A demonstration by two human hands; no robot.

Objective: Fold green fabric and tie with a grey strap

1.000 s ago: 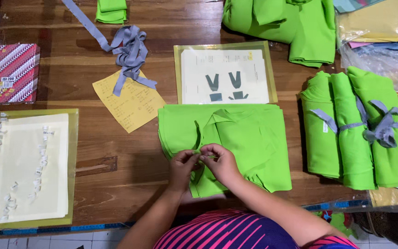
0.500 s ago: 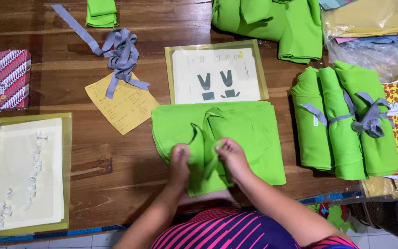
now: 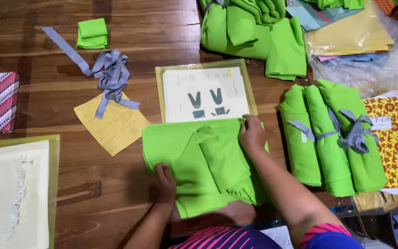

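A folded bright green cloth (image 3: pixel 208 161) lies on the wooden table (image 3: pixel 162 37) right in front of me. My left hand (image 3: pixel 164 182) grips its near left edge, fingers curled over the fabric. My right hand (image 3: pixel 252 133) presses and pinches the cloth's far right corner, beside a plastic-sleeved sheet with a dark printed pattern (image 3: pixel 206 92). A fold runs diagonally across the cloth between the two hands.
Three green cloth rolls tied with grey strips (image 3: pixel 332 136) lie at the right on patterned paper. More green fabric (image 3: pixel 249 32) is piled at the back. Grey strips (image 3: pixel 109 74), a yellow note (image 3: pixel 111 124), a small green square (image 3: pixel 92 33) and a sleeved sheet (image 3: pixel 10 193) lie left.
My hands moved apart from the cloth's near middle: the left went to the near left edge, the right reached up to the far right corner. The camera view shifted closer.
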